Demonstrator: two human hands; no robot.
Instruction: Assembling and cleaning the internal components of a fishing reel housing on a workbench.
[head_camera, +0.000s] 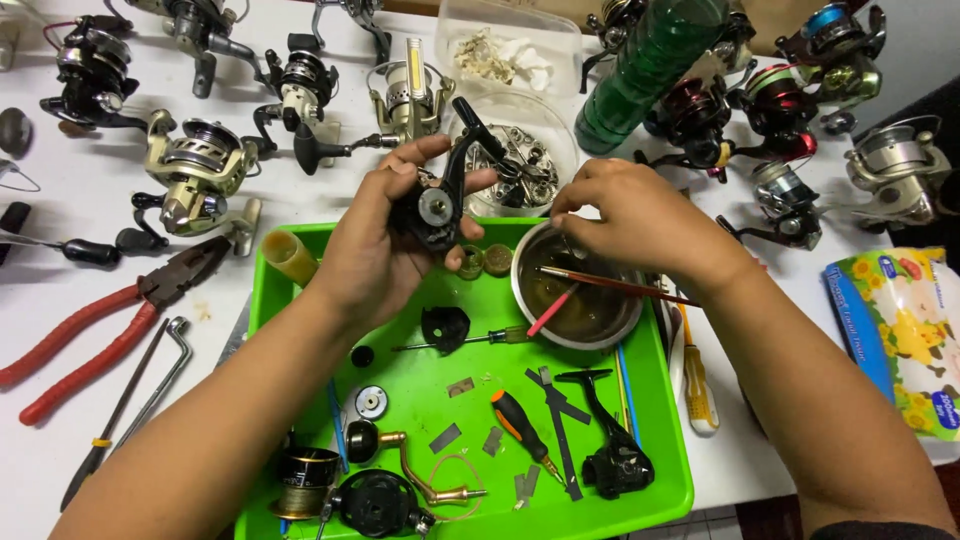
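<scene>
Head view: looking straight down at a white table (60, 300) crowded with fishing reels, with a green tray (440, 400) directly in front of the person.
Left hand: the left hand (375, 250) holds a black reel body (435, 205) raised above the far edge of the tray, tilted so its open side with the round metal bearing faces up toward the eyes; that looks like a hold for inspecting or working on the inside.
Left fingers: curled around the reel body, thumb pressed on the near side and fingertips (480, 180) wrapped over the far side; a firm clasp, not spread.
Right hand: the right hand (630, 215) hovers over the far rim of a steel bowl (580, 290) that sits in the tray's far right corner.
Right fingers: bunched together, tips pointing toward the reel body as if pinching something tiny; I cannot tell what is between them, if anything.
Bowl: holds brownish liquid, with a thin brush (610, 283) lying across its rim, kept within easy reach of the right hand.
Tray: small parts stay corralled here, among them a small screwdriver (525, 425) and a black reel frame (610, 450).
Table left: red-handled pliers (90, 335) lie just outside the tray.
Table far side: a clear dish of small metal parts (525, 165) sits just beyond the reel body.
</scene>
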